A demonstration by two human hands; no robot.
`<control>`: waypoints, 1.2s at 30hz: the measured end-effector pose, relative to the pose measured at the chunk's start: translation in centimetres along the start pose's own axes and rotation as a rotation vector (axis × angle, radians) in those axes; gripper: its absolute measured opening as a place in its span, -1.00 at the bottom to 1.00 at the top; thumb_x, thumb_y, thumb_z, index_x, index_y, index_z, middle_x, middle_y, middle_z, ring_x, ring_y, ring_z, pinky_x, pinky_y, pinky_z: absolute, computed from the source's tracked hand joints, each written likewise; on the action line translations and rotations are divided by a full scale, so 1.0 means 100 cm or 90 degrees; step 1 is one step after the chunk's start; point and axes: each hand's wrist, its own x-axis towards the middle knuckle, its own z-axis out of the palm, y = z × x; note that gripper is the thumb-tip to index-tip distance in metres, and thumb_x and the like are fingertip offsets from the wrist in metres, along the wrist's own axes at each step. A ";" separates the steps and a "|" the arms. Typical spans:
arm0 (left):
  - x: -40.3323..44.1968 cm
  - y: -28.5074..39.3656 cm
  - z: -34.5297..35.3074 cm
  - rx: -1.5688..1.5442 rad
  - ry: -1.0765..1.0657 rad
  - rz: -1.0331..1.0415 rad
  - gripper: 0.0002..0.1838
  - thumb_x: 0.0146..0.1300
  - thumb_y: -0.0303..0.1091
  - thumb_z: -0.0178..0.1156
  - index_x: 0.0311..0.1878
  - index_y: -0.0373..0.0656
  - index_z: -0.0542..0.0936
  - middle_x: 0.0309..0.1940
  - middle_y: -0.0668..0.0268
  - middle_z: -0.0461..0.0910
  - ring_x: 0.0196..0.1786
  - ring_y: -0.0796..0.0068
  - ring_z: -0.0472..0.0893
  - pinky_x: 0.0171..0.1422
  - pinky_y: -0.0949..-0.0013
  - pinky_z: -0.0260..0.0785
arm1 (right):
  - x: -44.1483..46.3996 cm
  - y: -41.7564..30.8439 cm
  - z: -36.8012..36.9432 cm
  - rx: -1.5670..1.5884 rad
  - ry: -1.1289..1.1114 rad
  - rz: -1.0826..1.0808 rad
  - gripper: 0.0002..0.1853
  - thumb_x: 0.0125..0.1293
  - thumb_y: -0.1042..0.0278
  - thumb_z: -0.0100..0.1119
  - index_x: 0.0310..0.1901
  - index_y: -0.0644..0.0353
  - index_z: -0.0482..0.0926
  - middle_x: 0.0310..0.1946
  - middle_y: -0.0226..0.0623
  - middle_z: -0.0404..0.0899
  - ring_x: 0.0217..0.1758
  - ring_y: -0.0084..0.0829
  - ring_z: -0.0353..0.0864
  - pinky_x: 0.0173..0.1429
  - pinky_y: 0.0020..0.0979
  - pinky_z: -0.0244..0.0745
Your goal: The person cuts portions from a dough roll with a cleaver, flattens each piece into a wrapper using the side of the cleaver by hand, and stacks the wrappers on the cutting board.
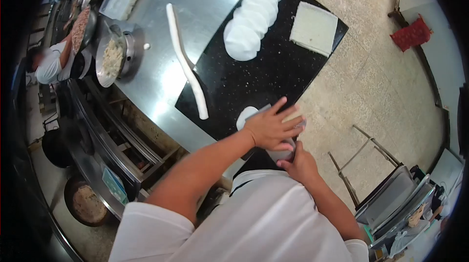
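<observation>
White shirt cloth fills the nearest part of the view, with a bare forearm reaching out on either side. Just beyond, the right hand is curled closed around the near end of a flat grey tool, its handle hidden by the fingers. The left hand lies palm down across the same tool, fingers spread and not closed on anything. Beside the left hand, a white dough round shows at the tool's edge; whether the blade touches it cannot be told.

Both hands work at the near corner of a black tabletop. Farther along, a long white dough rope runs from this surface onto a steel counter. At the far end of the black top, thin white discs overlap in a row, and a pale square slab lies near the corner, apart from them. Across the counter stands a metal bowl of pale, lumpy food; beyond it, a person in white is beside a pan of reddish mince.
</observation>
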 end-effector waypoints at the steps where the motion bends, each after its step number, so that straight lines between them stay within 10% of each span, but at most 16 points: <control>1: 0.004 0.004 0.002 0.018 0.031 0.015 -0.24 0.29 0.41 0.14 0.38 0.11 0.59 0.45 0.22 0.47 0.64 0.06 0.23 0.69 -0.38 -0.19 | 0.000 -0.007 -0.008 0.004 -0.010 0.013 -0.23 0.11 0.09 0.61 0.18 0.34 0.37 -0.23 0.18 0.73 -0.07 0.25 0.74 0.02 0.06 0.63; 9: 0.028 -0.062 -0.037 0.091 0.067 -0.087 -0.20 0.33 0.41 0.12 0.49 0.12 0.49 0.58 0.16 0.32 0.68 -0.01 0.14 0.71 -0.31 -0.23 | 0.064 -0.053 -0.065 -0.124 0.055 -0.077 -0.24 0.12 -0.02 0.59 0.12 0.35 0.41 -0.22 0.24 0.72 -0.06 0.20 0.76 0.03 0.07 0.63; 14: -0.034 0.014 -0.011 0.016 -0.043 -0.081 -0.21 0.33 0.42 0.10 0.50 0.20 0.48 0.59 0.15 0.30 0.70 -0.02 0.10 0.73 -0.30 -0.29 | 0.015 0.002 -0.005 -0.010 -0.078 -0.117 -0.27 0.18 0.01 0.54 0.16 0.37 0.41 -0.14 0.23 0.73 -0.02 0.21 0.75 0.04 0.06 0.64; 23: 0.043 -0.042 -0.023 0.125 0.108 -0.022 -0.18 0.28 0.47 0.13 0.45 0.15 0.53 0.51 0.24 0.40 0.63 0.05 0.23 0.70 -0.34 -0.23 | 0.052 -0.032 -0.072 -0.155 0.120 -0.074 -0.35 0.17 0.03 0.55 0.08 0.29 0.41 -0.24 0.19 0.73 -0.11 0.20 0.76 -0.04 0.07 0.63; 30: 0.029 -0.048 -0.071 0.070 0.357 -0.210 -0.19 0.19 0.46 0.27 0.31 0.04 0.60 0.28 0.13 0.60 0.35 0.05 0.55 0.46 0.00 0.33 | 0.016 -0.025 -0.007 -0.078 0.268 -0.061 -0.44 0.32 0.20 0.41 0.11 0.37 0.32 -0.27 0.32 0.69 -0.14 0.34 0.71 -0.12 0.10 0.60; 33: -0.003 -0.027 -0.078 -0.221 -0.166 -0.448 -0.07 0.13 0.61 0.19 0.05 -0.20 0.74 -0.04 -0.10 0.74 0.07 -0.18 0.72 0.19 -0.12 0.56 | -0.046 -0.008 0.030 -0.059 0.176 -0.001 -0.31 0.32 0.18 0.44 0.26 0.44 0.29 -0.23 0.36 0.67 -0.08 0.35 0.71 -0.07 0.09 0.61; 36: -0.039 0.002 -0.073 -0.311 -0.082 -0.471 -0.29 0.18 0.44 0.32 -0.17 -0.16 0.75 -0.23 -0.01 0.76 -0.06 -0.08 0.76 0.04 -0.02 0.60 | -0.094 0.003 0.042 -0.100 0.144 0.073 -0.40 0.28 0.22 0.46 0.19 0.37 0.40 -0.28 0.28 0.70 -0.09 0.28 0.74 -0.04 0.05 0.62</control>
